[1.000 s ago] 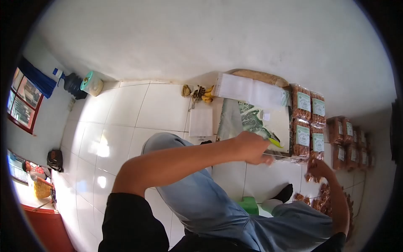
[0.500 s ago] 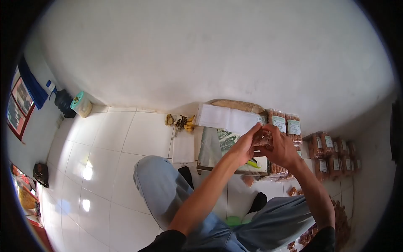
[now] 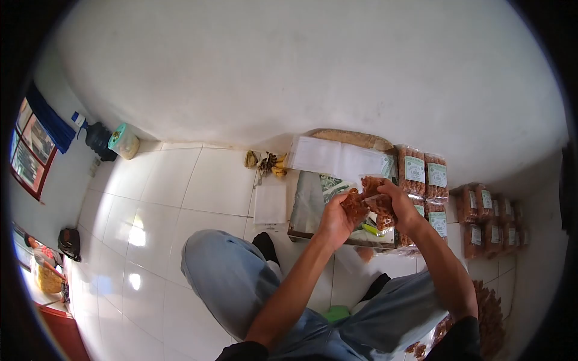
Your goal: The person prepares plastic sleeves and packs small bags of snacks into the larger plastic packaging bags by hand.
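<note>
Both hands are raised over a low glass-topped table point(image 3: 304, 207). My left hand point(image 3: 335, 221) has its fingers closed on a small clear packet of brown snacks point(image 3: 355, 207). More packets of the same kind point(image 3: 378, 207) are in my right hand point(image 3: 402, 207), fingers wrapped round them. The two bunches meet or nearly touch between the hands. Beneath them, partly covered, lies a yellow-green tool point(image 3: 371, 230) whose kind I cannot make out. A stack of white sheets or plastic bags point(image 3: 337, 157) lies along the table's far side.
Large labelled packs of brown snacks point(image 3: 414, 171) stand at the table's right, with several more point(image 3: 481, 204) by the wall. Loose packets point(image 3: 490, 313) lie beside my right leg. Bananas point(image 3: 277, 165) and a white flat stack point(image 3: 270, 204) are left of the table.
My hands have moved slightly apart and turned, bringing the brown packets into clearer view in both. The whole view has shifted a little.
</note>
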A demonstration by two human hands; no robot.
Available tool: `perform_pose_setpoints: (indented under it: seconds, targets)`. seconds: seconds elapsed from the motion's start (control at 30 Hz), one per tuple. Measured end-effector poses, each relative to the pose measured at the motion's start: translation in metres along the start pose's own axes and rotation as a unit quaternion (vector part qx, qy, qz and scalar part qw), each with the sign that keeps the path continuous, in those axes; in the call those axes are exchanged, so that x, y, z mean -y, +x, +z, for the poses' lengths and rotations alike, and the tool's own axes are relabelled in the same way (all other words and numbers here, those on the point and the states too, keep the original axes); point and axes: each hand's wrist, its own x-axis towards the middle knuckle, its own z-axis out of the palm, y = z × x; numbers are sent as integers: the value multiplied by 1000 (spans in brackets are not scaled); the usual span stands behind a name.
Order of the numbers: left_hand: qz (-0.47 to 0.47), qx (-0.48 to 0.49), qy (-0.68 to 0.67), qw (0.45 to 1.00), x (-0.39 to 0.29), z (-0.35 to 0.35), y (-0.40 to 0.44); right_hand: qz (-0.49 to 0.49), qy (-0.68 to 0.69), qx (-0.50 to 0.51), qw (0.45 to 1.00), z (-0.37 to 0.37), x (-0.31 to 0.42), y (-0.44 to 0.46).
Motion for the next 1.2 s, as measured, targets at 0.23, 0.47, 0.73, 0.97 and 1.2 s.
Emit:
perform_pose_setpoints:
  seconds: [0.23,0.47,0.73,0.97,1.2]
  targets:
    - [69,54,-37,995,-10,-1,-6,-15,-98,69,993,1,-11,20]
    - [114,18,54,992,-14,-9,-9,-70,-176,1,982,9,0,17]
    - [120,-12,78,990,-20,4,-21,-84,-31,39,995,2,30,-5]
    - [103,-4,-4,995,-21,17,-25,-145,-82,36,985,3,38,-18]
    - [98,13,-27,995,-18,23,-25,-146,-157,4,977,0,29,-22]
